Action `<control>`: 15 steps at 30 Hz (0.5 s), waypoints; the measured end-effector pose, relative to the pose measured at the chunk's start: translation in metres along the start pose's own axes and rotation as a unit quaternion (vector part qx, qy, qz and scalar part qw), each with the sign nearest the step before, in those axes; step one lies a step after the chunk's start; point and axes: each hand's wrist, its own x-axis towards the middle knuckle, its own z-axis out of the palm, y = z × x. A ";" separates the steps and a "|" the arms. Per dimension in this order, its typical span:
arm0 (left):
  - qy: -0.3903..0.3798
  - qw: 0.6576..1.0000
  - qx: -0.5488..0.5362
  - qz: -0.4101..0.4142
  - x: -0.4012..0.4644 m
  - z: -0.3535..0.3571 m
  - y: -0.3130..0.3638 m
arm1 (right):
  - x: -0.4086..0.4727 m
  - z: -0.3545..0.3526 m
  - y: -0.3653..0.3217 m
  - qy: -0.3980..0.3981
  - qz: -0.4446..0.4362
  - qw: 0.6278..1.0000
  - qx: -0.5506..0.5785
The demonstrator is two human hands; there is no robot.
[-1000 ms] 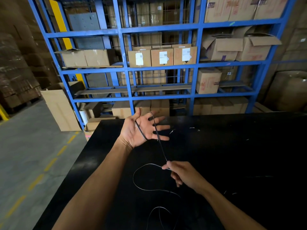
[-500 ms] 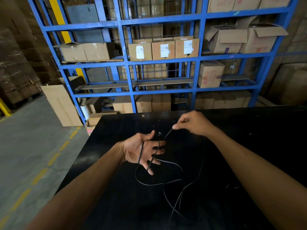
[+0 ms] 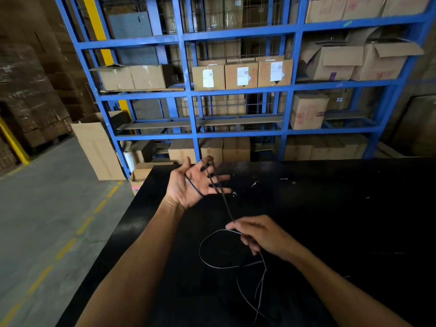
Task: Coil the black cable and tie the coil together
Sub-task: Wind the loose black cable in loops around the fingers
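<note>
The thin black cable (image 3: 224, 204) is wound in a few turns around my left hand (image 3: 191, 185), which is raised over the table's far left corner, palm up, fingers spread. Turns cross the palm and loop over the fingertips. From there the cable runs taut down to my right hand (image 3: 259, 234), which pinches it between thumb and fingers nearer to me. Below the right hand the slack lies in a loose loop and tangled strands on the black table (image 3: 342, 220).
Blue steel shelving (image 3: 236, 90) stacked with cardboard boxes stands behind the table. More boxes (image 3: 99, 147) rest on the grey concrete floor at the left, beyond the table's left edge. Small white specks dot the tabletop.
My right hand has swung from beyond the left hand back toward me, pulling the cable taut. The left hand has lifted and spread, with another turn lying over its fingers.
</note>
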 end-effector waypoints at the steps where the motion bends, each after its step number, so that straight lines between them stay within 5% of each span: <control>1: -0.020 1.000 0.002 -0.005 0.000 0.004 0.002 | -0.001 0.002 0.007 -0.002 0.014 1.000 -0.011; 7: -0.136 0.984 0.049 -0.107 -0.012 0.037 0.002 | 0.008 -0.017 0.018 0.054 0.096 0.982 -0.155; 11: -0.180 0.957 0.091 -0.210 -0.024 0.050 -0.014 | 0.025 -0.052 -0.003 0.097 0.031 0.959 -0.264; 15: -0.158 0.924 0.166 -0.306 -0.035 0.043 -0.034 | 0.034 -0.081 -0.049 0.019 -0.018 0.923 -0.384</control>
